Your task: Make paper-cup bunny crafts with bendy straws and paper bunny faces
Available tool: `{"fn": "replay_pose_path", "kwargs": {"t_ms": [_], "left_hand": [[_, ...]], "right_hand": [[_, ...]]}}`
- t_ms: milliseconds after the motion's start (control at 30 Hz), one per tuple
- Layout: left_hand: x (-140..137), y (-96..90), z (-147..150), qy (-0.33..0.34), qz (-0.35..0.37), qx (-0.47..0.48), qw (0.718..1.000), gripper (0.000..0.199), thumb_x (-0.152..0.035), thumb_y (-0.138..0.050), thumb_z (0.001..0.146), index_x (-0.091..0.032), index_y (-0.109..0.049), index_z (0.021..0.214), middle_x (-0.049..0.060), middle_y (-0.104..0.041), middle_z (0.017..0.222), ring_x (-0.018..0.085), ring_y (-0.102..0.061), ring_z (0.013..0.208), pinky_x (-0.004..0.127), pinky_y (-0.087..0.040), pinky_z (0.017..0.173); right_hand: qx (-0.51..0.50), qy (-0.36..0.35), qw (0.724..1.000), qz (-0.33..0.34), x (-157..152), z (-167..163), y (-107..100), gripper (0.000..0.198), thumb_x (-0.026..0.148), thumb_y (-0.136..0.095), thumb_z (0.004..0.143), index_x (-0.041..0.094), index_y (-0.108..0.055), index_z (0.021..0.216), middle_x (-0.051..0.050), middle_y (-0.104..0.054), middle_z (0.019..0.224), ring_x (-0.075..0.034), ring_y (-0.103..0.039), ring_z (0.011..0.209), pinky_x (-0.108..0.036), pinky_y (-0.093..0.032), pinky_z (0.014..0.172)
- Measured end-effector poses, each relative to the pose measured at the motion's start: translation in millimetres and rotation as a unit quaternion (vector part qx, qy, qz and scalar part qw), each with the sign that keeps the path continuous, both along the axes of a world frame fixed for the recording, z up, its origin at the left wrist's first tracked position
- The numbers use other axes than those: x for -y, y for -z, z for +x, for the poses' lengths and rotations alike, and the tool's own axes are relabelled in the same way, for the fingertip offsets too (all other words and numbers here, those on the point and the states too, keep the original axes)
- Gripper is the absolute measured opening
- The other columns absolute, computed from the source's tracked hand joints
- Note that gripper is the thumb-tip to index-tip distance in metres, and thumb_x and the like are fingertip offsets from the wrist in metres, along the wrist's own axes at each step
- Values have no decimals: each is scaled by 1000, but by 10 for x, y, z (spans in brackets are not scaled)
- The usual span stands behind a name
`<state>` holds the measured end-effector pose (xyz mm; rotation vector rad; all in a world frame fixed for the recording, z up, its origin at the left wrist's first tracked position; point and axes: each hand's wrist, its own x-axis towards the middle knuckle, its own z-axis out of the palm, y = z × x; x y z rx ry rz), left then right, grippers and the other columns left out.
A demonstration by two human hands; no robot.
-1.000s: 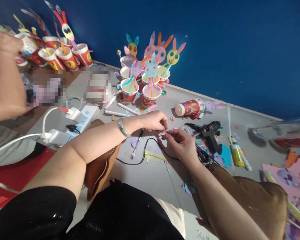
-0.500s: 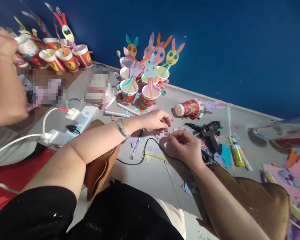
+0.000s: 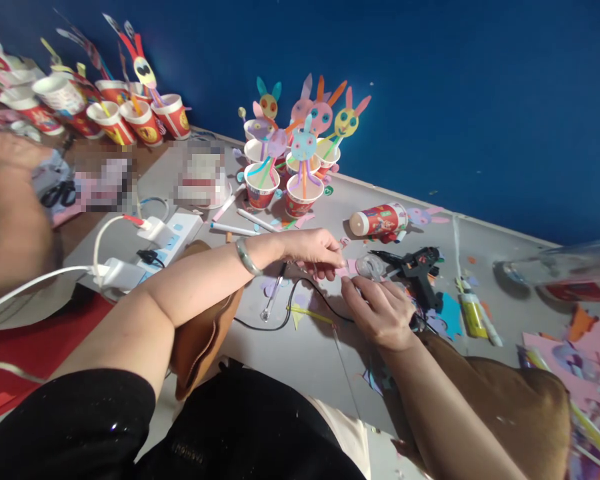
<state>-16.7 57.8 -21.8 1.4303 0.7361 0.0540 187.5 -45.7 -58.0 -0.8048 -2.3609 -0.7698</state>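
My left hand (image 3: 316,253), with a grey-green bangle (image 3: 249,257) on its wrist, has thumb and forefinger pinched together above the table. What it pinches is too small to make out. Close by on the right, my right hand (image 3: 380,312) is curled, its fingertips nearly meeting the left ones; anything in them is hidden. Pink paper scraps (image 3: 349,267) lie behind the fingertips. A clear tape roll (image 3: 371,267) and a black glue gun (image 3: 420,273) rest just beyond my right hand. Under my left hand lies a slim clear-ended pen (image 3: 274,293), near a black cable (image 3: 280,325).
Paper cups with rabbit faces (image 3: 305,200) stand against the blue wall; another decorated cup (image 3: 379,220) lies on its side. A power strip (image 3: 175,233) sits left. A yellow glue bottle (image 3: 474,313) lies right. A co-worker's hand (image 3: 15,160) is at far left.
My left hand has turned, its thumb and forefinger now pinched further right. My right hand has shifted slightly right and down, fingers more curled. The co-worker's hand has moved lower.
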Motion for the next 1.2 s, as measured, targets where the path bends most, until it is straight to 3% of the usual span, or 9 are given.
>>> {"fn": "replay_pose_path", "kwargs": {"t_ms": [167, 367, 533, 700, 833, 933, 1033, 1133, 1200], "left_hand": [[-25, 16, -9, -3, 4, 8, 1000, 18, -23, -56, 94, -12, -65, 82, 0, -71, 68, 6, -67, 60, 18, -37, 54], [-37, 69, -10, -1, 22, 22, 1000, 18, -25, -58, 93, -12, -65, 82, 3, -72, 70, 6, -66, 58, 19, -36, 52], [-20, 36, -11, 7, 38, 13, 999, 19, -25, -58, 93, -13, -66, 81, 3, -73, 70, 7, -66, 60, 19, -37, 53], [9, 9, 13, 6, 52, -2, 999, 16, -20, -59, 90, -13, -64, 77, 2, -71, 69, 8, -66, 60, 21, -42, 56], [23, 64, 27, -9, 83, -13, 996, 22, -23, -59, 91, -14, -60, 71, 3, -70, 66, 8, -62, 55, 22, -40, 53], [10, 89, 11, -22, 150, -24, 988, 30, -30, -58, 92, -15, -57, 65, 2, -66, 60, 8, -54, 48, 24, -35, 50], [-12, 80, -11, -18, 255, -60, 965, 28, -26, -61, 89, -15, -59, 63, 0, -58, 51, 8, -48, 45, 26, -34, 53], [-15, 66, -20, 3, 353, -87, 932, 9, -11, -63, 79, -14, -67, 72, 1, -65, 62, 9, -53, 57, 27, -36, 61], [-3, 65, -19, 36, 394, -97, 913, 9, -9, -64, 76, -14, -70, 78, 3, -70, 73, 11, -57, 66, 27, -36, 64]], "right_hand": [[-2, -5, 1000, -18, -6, 12, 29, 18, 10, -68, 88, 18, -67, 104, -3, -73, 85, -13, -61, 67, -28, -43, 64], [-126, 67, 987, -76, -30, -63, 87, 16, 18, -69, 87, 21, -63, 102, -2, -73, 85, -14, -68, 74, -25, -50, 67], [-76, 103, 987, -93, -27, -50, 94, 8, 18, -65, 91, 22, -66, 98, -4, -73, 87, -14, -68, 75, -25, -49, 68], [-57, 69, 991, -98, -36, -18, 84, 11, 15, -61, 93, 22, -69, 96, -3, -72, 87, -13, -65, 70, -25, -46, 66], [-118, 55, 979, -157, -58, -59, 88, 11, 15, -59, 95, 19, -69, 92, -5, -73, 84, -14, -67, 72, -23, -47, 65], [-178, 110, 940, -270, -63, -78, 97, 20, 26, -54, 98, 18, -69, 87, -5, -71, 74, -13, -63, 61, -25, -44, 58], [-239, 175, 864, -407, -66, -82, 99, 35, 44, -53, 98, 18, -70, 82, -3, -66, 63, -13, -54, 52, -26, -40, 54], [-271, 206, 792, -507, -74, -83, 98, 43, 56, -56, 93, 18, -70, 76, -1, -62, 56, -14, -51, 50, -27, -37, 52], [-282, 214, 766, -537, -80, -85, 104, 46, 60, -59, 89, 18, -70, 74, -2, -63, 56, -14, -51, 51, -27, -36, 52]]}}
